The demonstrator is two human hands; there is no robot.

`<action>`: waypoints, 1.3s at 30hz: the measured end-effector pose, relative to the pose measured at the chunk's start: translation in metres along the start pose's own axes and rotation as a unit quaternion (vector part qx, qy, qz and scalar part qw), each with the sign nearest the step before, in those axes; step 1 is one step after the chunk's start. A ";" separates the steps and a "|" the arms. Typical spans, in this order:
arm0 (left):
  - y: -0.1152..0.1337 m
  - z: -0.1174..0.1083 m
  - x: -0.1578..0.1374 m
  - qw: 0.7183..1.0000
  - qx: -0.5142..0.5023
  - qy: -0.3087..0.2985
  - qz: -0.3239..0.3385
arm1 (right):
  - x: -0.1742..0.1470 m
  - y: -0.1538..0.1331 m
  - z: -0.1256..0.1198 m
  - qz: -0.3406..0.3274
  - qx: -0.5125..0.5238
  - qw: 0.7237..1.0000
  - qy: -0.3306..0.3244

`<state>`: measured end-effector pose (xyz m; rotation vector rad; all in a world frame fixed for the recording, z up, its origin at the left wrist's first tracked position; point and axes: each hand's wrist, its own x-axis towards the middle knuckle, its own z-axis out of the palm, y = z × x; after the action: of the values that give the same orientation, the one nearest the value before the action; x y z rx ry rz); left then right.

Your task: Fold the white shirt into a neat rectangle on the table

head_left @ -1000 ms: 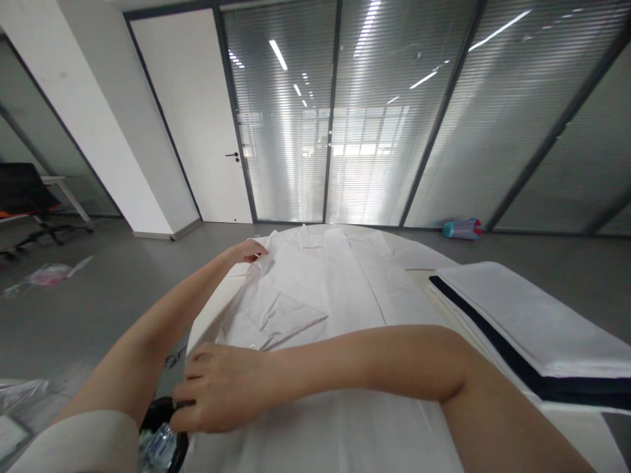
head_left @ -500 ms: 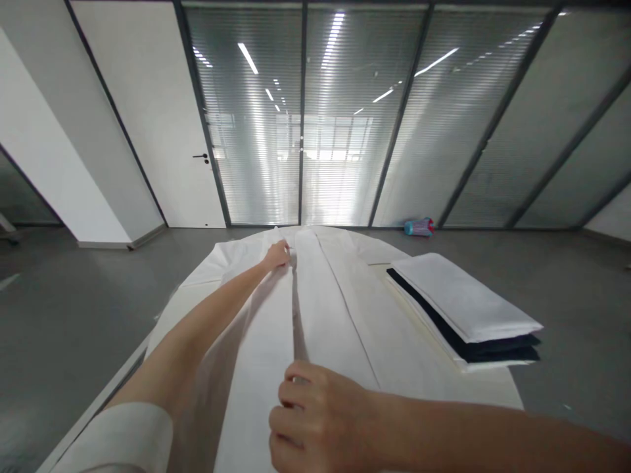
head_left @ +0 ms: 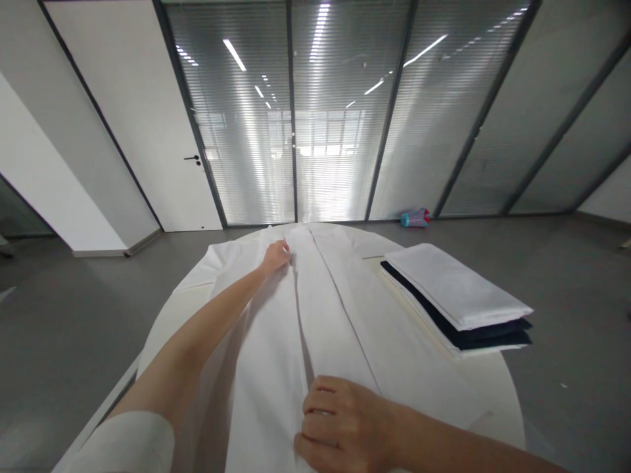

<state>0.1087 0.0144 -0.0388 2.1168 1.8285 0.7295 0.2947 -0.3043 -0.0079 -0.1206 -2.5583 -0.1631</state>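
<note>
A white garment [head_left: 340, 315] lies spread lengthwise on a white table [head_left: 497, 387]. Its left side is folded in toward the middle, with the folded edge running down the centre. My left hand [head_left: 275, 256] reaches far out and pinches that folded edge near the collar end. My right hand [head_left: 340, 424] is close to me, fingers curled on the same folded edge at the near end.
A stack of folded cloths [head_left: 456, 295], white on top with a dark layer under it, sits on the table's right side. Grey floor surrounds the table. A glass wall with blinds and a white door [head_left: 142, 125] stand behind. A blue and red bottle [head_left: 415, 217] lies on the floor.
Both hands carried the garment's left side from the table's left edge over to the middle. The view swung right, so the chair and floor clutter on the left dropped out.
</note>
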 end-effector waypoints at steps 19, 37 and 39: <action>-0.005 0.016 0.013 0.993 0.115 0.024 -0.009 | -0.012 0.001 0.008 0.007 0.015 1.000 0.004; -0.036 0.026 0.056 0.981 0.185 -0.040 0.049 | -0.044 0.002 0.061 -0.006 0.102 0.985 -0.142; -0.037 0.026 0.060 0.980 0.189 -0.052 0.042 | -0.044 0.004 0.063 -0.009 0.097 0.984 -0.146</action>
<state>0.0963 0.0829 -0.0670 2.4225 1.9548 0.2952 0.2978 -0.2934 -0.0837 -0.0495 -2.8518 0.1064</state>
